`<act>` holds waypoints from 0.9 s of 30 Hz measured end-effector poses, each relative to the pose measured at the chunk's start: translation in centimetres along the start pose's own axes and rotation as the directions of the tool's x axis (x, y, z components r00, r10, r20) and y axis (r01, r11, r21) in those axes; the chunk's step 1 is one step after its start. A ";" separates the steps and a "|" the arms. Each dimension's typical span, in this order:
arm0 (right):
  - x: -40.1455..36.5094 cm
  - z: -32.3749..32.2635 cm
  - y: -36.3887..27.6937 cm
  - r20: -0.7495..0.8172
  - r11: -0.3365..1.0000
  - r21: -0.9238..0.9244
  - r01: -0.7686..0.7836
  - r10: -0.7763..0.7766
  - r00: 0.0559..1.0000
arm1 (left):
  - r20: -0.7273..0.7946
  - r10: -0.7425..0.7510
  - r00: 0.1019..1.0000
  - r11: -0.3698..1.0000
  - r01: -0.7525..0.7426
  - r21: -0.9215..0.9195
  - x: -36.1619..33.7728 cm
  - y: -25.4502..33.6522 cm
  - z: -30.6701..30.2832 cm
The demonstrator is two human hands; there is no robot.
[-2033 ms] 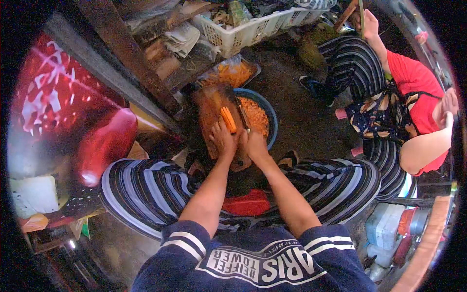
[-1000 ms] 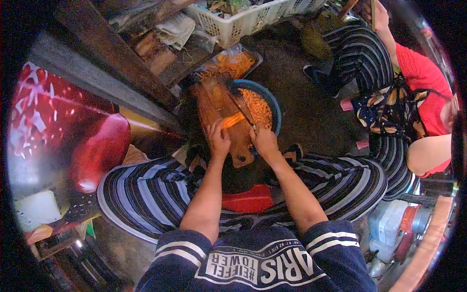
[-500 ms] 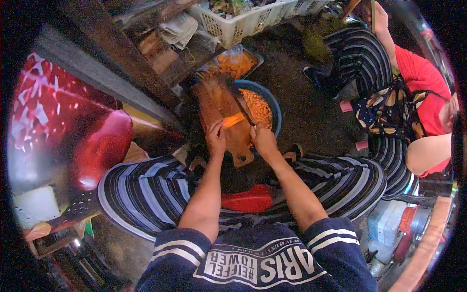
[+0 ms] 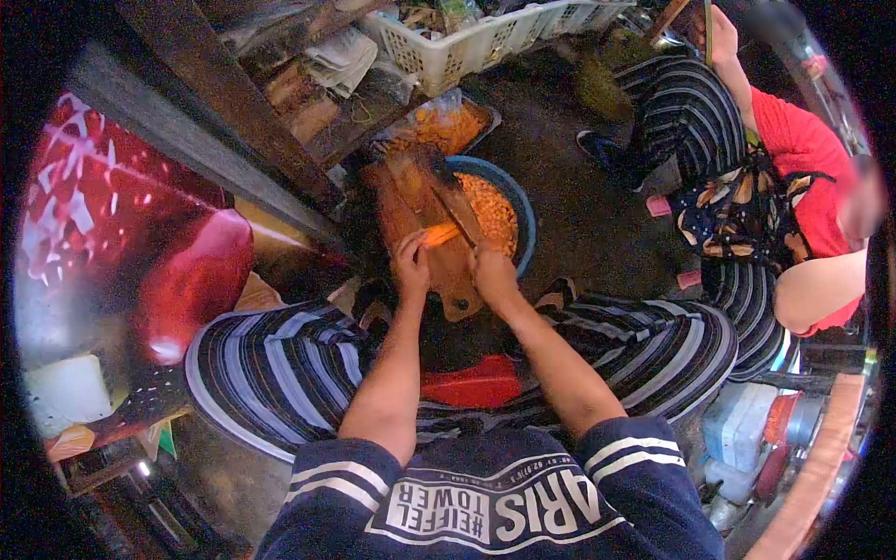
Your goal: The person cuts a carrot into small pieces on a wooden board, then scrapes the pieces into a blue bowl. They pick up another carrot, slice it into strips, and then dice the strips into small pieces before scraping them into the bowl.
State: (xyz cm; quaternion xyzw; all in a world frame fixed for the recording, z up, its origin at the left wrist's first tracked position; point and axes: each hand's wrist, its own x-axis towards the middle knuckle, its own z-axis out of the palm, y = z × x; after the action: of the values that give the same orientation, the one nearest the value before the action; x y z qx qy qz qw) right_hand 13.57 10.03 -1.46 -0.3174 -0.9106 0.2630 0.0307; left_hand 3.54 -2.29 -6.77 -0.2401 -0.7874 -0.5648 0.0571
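Diced orange carrot [image 4: 492, 211] fills the round blue basin [image 4: 526, 220]; left hand [image 4: 411, 265] pins one undiced orange carrot strip [image 4: 441, 232] near the right edge of the brown wooden board [image 4: 408, 198], right hand [image 4: 491, 273] grips the long knife [image 4: 455, 207].

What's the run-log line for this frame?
left hand: pins carrot on cutting board | right hand: holds knife, blade at carrot | blue bowl: carrot pieces, beside board
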 end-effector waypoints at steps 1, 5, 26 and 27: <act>-0.3 0.3 0.0 0.002 1.000 0.000 -0.005 0.005 1.000 | 0.004 0.010 1.000 1.000 -0.010 0.011 -0.2 0.1 -0.2; 0.7 0.2 1.1 0.031 0.999 0.036 0.036 -0.037 0.999 | -0.015 0.019 1.000 1.000 -0.020 -0.013 0.0 1.1 -0.2; -0.2 0.9 -0.1 -0.040 0.996 -0.032 0.082 -0.083 0.996 | -0.025 0.036 0.999 0.999 -0.036 -0.023 -0.4 0.3 -0.1; -0.4 0.7 -0.5 -0.011 0.999 -0.006 0.051 -0.051 0.999 | -0.017 0.011 1.000 1.000 -0.011 0.003 -0.5 0.3 -0.1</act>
State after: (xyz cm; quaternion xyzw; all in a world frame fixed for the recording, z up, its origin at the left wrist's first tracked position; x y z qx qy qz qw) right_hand 13.44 9.09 -1.79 -0.2955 -0.9189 0.2580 0.0415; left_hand 4.06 -2.41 -6.65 -0.2393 -0.7865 -0.5653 0.0674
